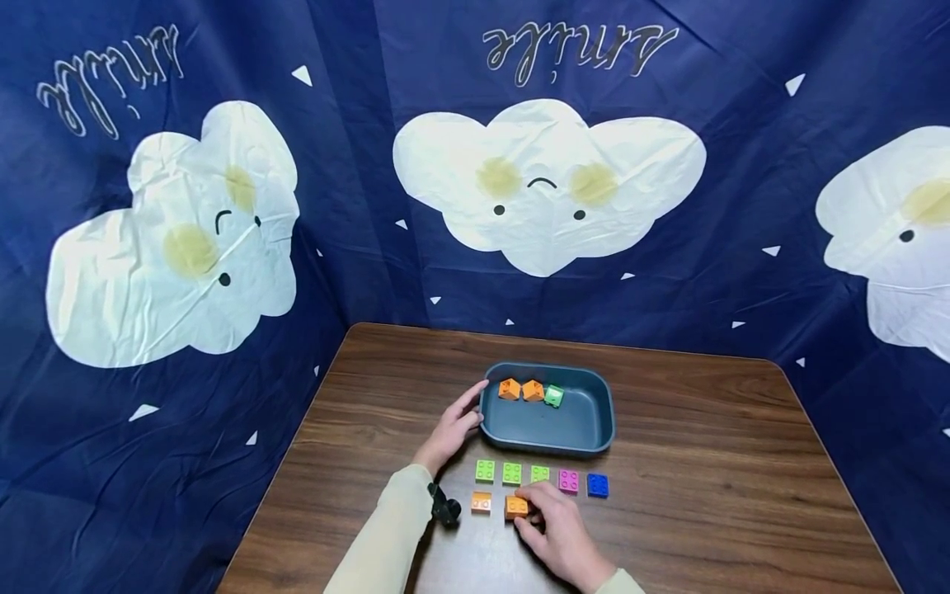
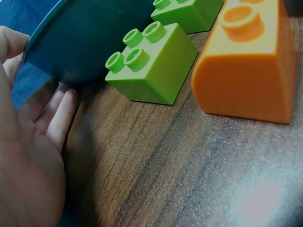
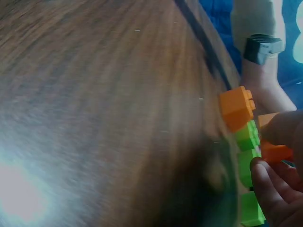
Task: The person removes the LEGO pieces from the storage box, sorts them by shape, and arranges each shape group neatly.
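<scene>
My left hand [image 1: 451, 431] rests against the left end of a dark blue-grey bin [image 1: 545, 447]; its straight fingers touch the outer wall near the rim. Between thumb and fingers, my right hand [image 1: 558, 530] pinches an orange toy brick [image 1: 516, 506] at the near row. To its left sits another orange brick [image 1: 481, 502], rounded on one side in the left wrist view. Behind them runs a row with light green bricks [image 1: 485, 471], a pink brick [image 1: 568, 481] and a blue brick [image 1: 597, 485]. The right hand partly covers the third green brick [image 1: 540, 473].
Inside the bin, along its far left part, lie two orange bricks [image 1: 509, 389] and a green brick [image 1: 553, 396]. The brown wooden table [image 1: 690, 462] backs onto a dark blue cloth [image 1: 356, 165] with white clouds. A black device [image 1: 445, 506] is strapped to the left wrist.
</scene>
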Demonstrator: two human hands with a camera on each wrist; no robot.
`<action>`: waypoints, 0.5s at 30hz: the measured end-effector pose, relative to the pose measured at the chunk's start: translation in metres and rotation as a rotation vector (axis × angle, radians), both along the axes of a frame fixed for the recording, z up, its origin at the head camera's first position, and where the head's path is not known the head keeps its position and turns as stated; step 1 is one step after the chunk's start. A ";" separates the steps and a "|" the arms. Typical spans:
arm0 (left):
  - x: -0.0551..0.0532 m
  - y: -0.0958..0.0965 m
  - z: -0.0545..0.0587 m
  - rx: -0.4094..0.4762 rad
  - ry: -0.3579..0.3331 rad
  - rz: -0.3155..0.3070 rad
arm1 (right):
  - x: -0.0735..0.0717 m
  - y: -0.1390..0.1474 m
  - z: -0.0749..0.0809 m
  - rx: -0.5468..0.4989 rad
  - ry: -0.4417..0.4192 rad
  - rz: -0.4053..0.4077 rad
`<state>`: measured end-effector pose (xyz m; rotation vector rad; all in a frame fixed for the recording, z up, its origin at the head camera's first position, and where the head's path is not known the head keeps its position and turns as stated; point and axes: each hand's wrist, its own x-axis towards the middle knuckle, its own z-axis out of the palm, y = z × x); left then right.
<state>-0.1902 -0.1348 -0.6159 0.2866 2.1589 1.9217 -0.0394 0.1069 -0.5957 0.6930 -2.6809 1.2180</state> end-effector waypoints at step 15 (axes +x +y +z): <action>-0.001 0.000 0.000 0.015 0.011 -0.010 | 0.004 -0.013 -0.026 0.074 0.105 -0.083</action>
